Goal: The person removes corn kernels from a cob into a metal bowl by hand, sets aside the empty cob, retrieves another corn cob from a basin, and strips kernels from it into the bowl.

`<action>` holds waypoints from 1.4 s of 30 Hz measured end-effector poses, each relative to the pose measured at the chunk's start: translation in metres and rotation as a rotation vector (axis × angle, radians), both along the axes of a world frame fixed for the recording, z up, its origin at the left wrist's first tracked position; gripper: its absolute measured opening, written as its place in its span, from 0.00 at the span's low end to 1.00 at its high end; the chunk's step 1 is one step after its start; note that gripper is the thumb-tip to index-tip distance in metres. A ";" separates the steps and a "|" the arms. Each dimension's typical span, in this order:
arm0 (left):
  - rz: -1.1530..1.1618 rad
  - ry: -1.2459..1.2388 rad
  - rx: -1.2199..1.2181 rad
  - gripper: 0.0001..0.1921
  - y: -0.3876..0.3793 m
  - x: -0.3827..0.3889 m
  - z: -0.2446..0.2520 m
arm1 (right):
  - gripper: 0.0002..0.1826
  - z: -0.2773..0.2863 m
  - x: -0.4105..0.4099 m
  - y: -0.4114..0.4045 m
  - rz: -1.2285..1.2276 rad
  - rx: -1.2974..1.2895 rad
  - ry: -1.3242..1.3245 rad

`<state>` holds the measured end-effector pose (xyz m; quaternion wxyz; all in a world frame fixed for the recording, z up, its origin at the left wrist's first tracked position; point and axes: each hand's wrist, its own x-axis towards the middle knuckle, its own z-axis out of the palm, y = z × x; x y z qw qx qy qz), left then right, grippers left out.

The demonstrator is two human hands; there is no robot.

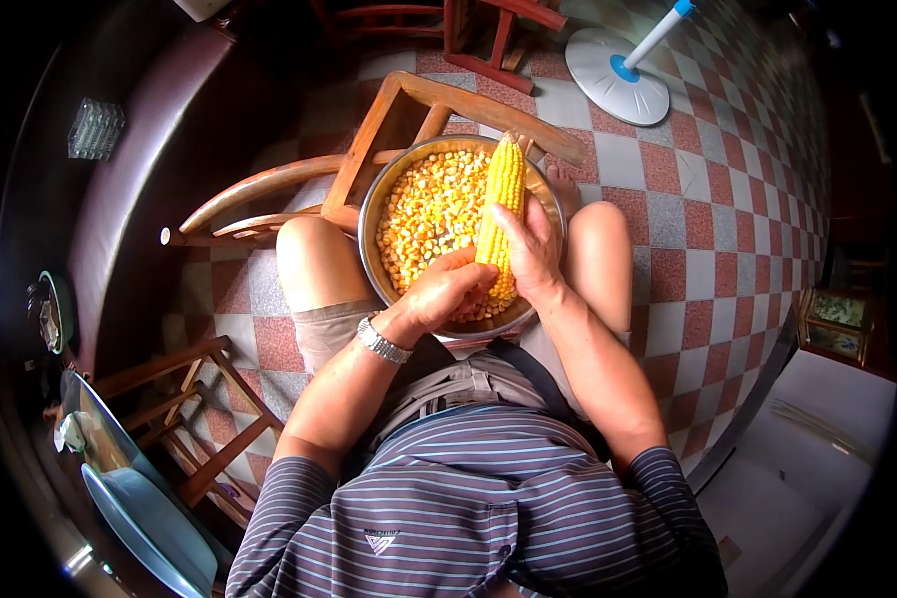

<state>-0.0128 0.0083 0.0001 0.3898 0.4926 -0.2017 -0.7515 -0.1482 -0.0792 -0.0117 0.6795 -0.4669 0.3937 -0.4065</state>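
An ear of yellow corn (503,179) stands tilted over a round metal bowl (367,247), its pale tip pointing away from me. My right hand (531,250) grips its right side, thumb laid along the kernels. At the ear's lower left, my left hand (445,288) presses its thumb and curled fingers against the kernels; some fingers are hidden beneath. A metal-band watch (383,341) circles my left wrist. Loose yellow corn kernels (426,202) cover much of the bowl's bottom. The bowl rests between my bare knees.
A wooden chair (366,153) lies just beyond the bowl, and another wooden chair (220,448) is at lower left. A round white stand base (590,71) sits on the checkered tile floor (669,217). Left is a table with a light-blue basin (146,523).
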 end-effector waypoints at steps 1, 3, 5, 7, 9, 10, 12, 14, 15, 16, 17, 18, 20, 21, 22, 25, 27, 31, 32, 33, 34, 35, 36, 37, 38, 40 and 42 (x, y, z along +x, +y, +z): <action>0.000 0.000 0.000 0.09 0.000 0.000 0.000 | 0.26 -0.002 0.000 0.000 0.000 0.000 0.000; 0.003 -0.006 -0.003 0.09 0.000 0.000 -0.001 | 0.26 -0.001 0.000 0.000 0.001 -0.085 0.060; 0.014 -0.002 -0.004 0.08 0.000 0.000 -0.001 | 0.26 0.005 0.000 0.001 0.001 -0.129 0.110; 0.021 0.003 -0.007 0.08 0.000 -0.001 -0.001 | 0.26 0.007 0.000 0.002 -0.005 -0.175 0.162; 0.011 -0.004 -0.011 0.09 0.000 0.000 -0.002 | 0.26 0.003 0.003 0.002 -0.013 -0.176 0.107; 0.010 -0.004 -0.010 0.09 0.000 0.000 0.000 | 0.26 0.004 0.003 0.002 -0.014 -0.175 0.107; -0.011 -0.046 -0.036 0.10 0.000 0.000 0.005 | 0.26 0.008 0.003 0.003 -0.016 -0.246 0.108; 0.007 -0.028 -0.041 0.10 0.000 -0.001 0.004 | 0.27 0.005 0.003 0.002 -0.017 -0.245 0.106; 0.026 -0.009 -0.045 0.11 0.000 -0.002 0.003 | 0.27 0.004 0.004 0.002 -0.017 -0.246 0.104; 0.025 -0.009 -0.045 0.11 0.000 -0.001 0.003 | 0.27 0.004 0.003 0.002 -0.018 -0.245 0.103; 0.001 -0.027 -0.052 0.11 0.000 0.000 0.005 | 0.27 0.004 0.003 0.002 -0.020 -0.215 0.109; -0.023 -0.045 -0.059 0.10 0.000 0.001 0.005 | 0.27 0.005 0.002 0.003 -0.022 -0.184 0.114; -0.021 -0.038 -0.047 0.10 0.000 0.000 0.005 | 0.27 0.003 0.002 0.003 -0.028 -0.177 0.110; -0.020 -0.032 -0.035 0.10 0.000 0.000 0.005 | 0.27 0.002 0.001 0.003 -0.036 -0.171 0.105; -0.021 -0.032 -0.036 0.10 0.000 -0.001 0.005 | 0.27 0.000 0.001 0.003 -0.037 -0.171 0.105; -0.006 -0.027 -0.045 0.09 0.001 -0.002 0.004 | 0.27 -0.006 0.001 0.002 -0.037 -0.146 0.056; 0.009 0.000 -0.032 0.09 0.001 -0.001 0.001 | 0.27 -0.006 0.001 0.001 -0.030 -0.126 0.076; -0.018 -0.023 -0.021 0.08 0.000 0.000 -0.001 | 0.27 -0.003 0.001 0.002 -0.015 -0.164 0.125; -0.007 -0.015 -0.016 0.10 0.000 0.000 -0.006 | 0.26 -0.004 0.002 0.003 -0.020 -0.141 0.074; 0.005 -0.007 -0.011 0.11 -0.001 0.001 -0.006 | 0.26 -0.005 0.004 0.004 -0.026 -0.117 0.022; 0.004 -0.008 -0.011 0.11 -0.001 0.001 -0.006 | 0.26 -0.004 0.003 0.003 -0.026 -0.117 0.022; 0.017 0.043 -0.011 0.13 0.000 0.000 -0.005 | 0.25 -0.003 0.002 0.002 -0.049 -0.068 0.013; 0.029 0.095 -0.013 0.14 -0.001 -0.001 -0.004 | 0.24 -0.003 0.001 0.000 -0.071 -0.019 0.005; 0.029 0.096 -0.014 0.14 0.000 -0.001 -0.004 | 0.24 -0.003 -0.001 -0.002 -0.071 -0.021 0.006; 0.036 0.097 -0.023 0.14 0.000 0.000 -0.003 | 0.23 -0.005 -0.002 -0.003 -0.061 0.129 -0.088; 0.038 0.101 -0.032 0.13 -0.001 -0.001 -0.002 | 0.18 -0.009 -0.005 -0.008 -0.062 0.305 -0.208; 0.106 0.013 -0.162 0.15 -0.001 -0.003 0.000 | 0.19 -0.008 -0.007 -0.012 -0.043 0.329 -0.236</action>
